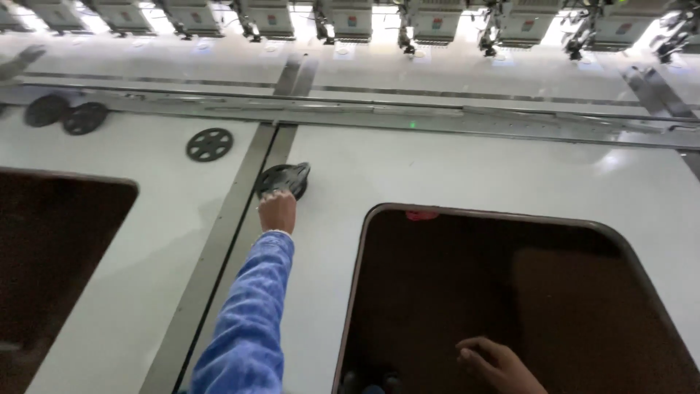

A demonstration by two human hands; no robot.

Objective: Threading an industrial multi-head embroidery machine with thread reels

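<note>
The left hand grips a black disc beside the tabletop seam, so a firm pinch at the disc's rim and a level lift seem best, while the right hand hangs loosely open over the cutout.

A long white table fills the view, glossy, reflecting overhead light in bright patches near the far edge. Two large rounded openings are cut into it: one at right, dark inside with a brown rim, and one at left, partly out of view. A grey metal strip runs between the panels from near to far. A metal rail crosses the table side to side. Beyond it stands a row of machine heads, evenly spaced along the top edge. Strong light glares behind them. The floor is not visible.
</note>
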